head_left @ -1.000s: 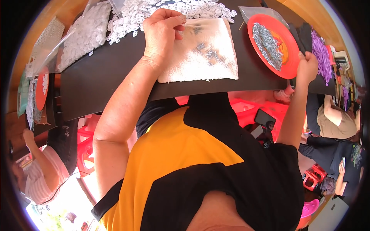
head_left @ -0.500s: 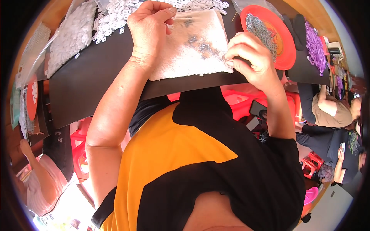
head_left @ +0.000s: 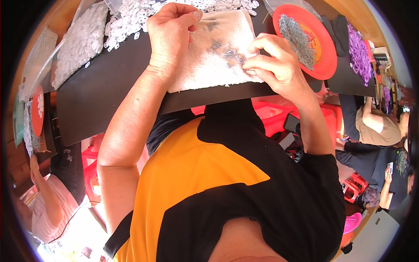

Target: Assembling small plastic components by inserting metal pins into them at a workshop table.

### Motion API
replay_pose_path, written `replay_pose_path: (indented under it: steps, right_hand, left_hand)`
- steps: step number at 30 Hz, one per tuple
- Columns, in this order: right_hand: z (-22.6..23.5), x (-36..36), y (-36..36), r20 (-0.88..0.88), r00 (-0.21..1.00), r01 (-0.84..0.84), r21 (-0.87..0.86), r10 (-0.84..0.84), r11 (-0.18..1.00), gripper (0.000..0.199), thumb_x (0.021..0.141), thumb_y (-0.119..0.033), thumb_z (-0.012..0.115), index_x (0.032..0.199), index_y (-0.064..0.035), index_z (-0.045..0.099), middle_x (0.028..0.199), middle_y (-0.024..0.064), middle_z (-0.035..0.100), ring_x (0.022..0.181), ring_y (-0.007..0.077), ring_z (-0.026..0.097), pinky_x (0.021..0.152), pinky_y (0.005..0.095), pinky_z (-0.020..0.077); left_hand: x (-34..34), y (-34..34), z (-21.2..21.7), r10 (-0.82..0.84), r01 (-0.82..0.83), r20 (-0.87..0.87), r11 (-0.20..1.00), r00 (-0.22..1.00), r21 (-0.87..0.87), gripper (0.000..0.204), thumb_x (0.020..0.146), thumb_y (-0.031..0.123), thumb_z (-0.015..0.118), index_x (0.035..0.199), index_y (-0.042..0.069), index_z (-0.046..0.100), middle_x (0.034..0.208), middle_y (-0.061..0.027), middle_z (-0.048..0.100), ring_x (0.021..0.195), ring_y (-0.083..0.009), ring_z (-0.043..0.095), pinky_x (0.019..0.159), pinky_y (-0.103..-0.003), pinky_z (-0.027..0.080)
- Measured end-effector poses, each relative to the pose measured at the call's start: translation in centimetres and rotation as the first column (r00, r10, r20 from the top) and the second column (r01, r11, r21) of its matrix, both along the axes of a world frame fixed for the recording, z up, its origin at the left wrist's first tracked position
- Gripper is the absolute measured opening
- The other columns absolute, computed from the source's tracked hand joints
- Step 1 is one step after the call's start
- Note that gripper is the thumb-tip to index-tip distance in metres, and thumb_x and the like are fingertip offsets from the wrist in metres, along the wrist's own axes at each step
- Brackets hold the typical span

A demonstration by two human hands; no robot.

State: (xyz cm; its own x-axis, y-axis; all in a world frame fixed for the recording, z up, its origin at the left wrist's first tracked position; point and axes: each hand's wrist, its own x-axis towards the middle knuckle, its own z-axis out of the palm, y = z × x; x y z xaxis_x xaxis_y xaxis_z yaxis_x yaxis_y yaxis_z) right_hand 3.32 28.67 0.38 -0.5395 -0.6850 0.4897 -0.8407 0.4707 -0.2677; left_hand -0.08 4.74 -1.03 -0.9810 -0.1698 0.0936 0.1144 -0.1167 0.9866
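A folded whitish towel (head_left: 192,76) lies on the dark table with small grey metal pieces (head_left: 231,56) scattered on it. Over its left edge is my left hand (head_left: 172,32), thumb and fingers pinched together; anything between them is too small to make out. My right hand (head_left: 277,63) is at the towel's right side, fingers curled and fingertips drawn in close beside the metal pieces. What those fingertips hold, if anything, cannot be made out. White plastic links with holes (head_left: 131,17) are heaped just beyond my left hand.
To the right stands a red plate (head_left: 327,65) with a pile of thin metal pieces (head_left: 297,39). Purple pieces (head_left: 360,54) lie farther right. A clear bag of white parts (head_left: 83,39) sits at the left. Other people (head_left: 379,122) are at both sides.
My right hand has shifted left from the towel's edge to the metal pieces on it. My left hand has stayed nearly in place, still pinched.
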Motion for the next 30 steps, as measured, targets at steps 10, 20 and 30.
replay_pose_path:
  steps: [10,20,30]
  right_hand:
    - [0.3,-0.2,-0.5,-0.013,1.0,-0.025,0.077,0.026,0.997,0.017,0.071,0.001,0.068,0.081,-0.0114,0.063,0.092,-0.0003,0.056,0.093,0.0198,0.056,0.075,0.0347,0.0383]
    - [0.7,0.1,-0.8,0.029,0.999,-0.046,0.1,0.043,0.994,0.014,0.072,-0.002,0.068,0.082,-0.0102,0.063,0.094,0.0,0.057,0.094,0.0195,0.056,0.076,0.0347,0.0386]
    - [1.9,-2.1,-2.6,0.242,0.967,0.011,-0.349,0.079,0.937,0.008,0.083,0.003,0.059,0.09,-0.001,0.057,0.084,0.004,0.057,0.073,0.0137,0.055,0.067,0.0258,0.0437]
  left_hand:
    - [0.2,0.0,0.2,-0.006,0.007,-0.022,1.0,1.0,0.018,0.009,0.082,0.004,0.068,0.088,-0.002,0.066,0.076,-0.0045,0.064,0.063,-0.0088,0.054,0.054,-0.022,0.041]
    - [-0.1,-0.4,-0.2,-0.042,0.044,-0.034,0.997,0.999,0.061,0.009,0.082,0.004,0.068,0.088,-0.002,0.066,0.077,-0.0059,0.065,0.063,-0.0095,0.055,0.054,-0.022,0.041]
    - [0.3,-0.3,0.9,-0.183,0.167,0.078,0.97,0.98,0.177,0.012,0.087,0.005,0.064,0.095,-0.004,0.062,0.077,-0.0087,0.064,0.063,-0.0114,0.056,0.056,-0.022,0.043]
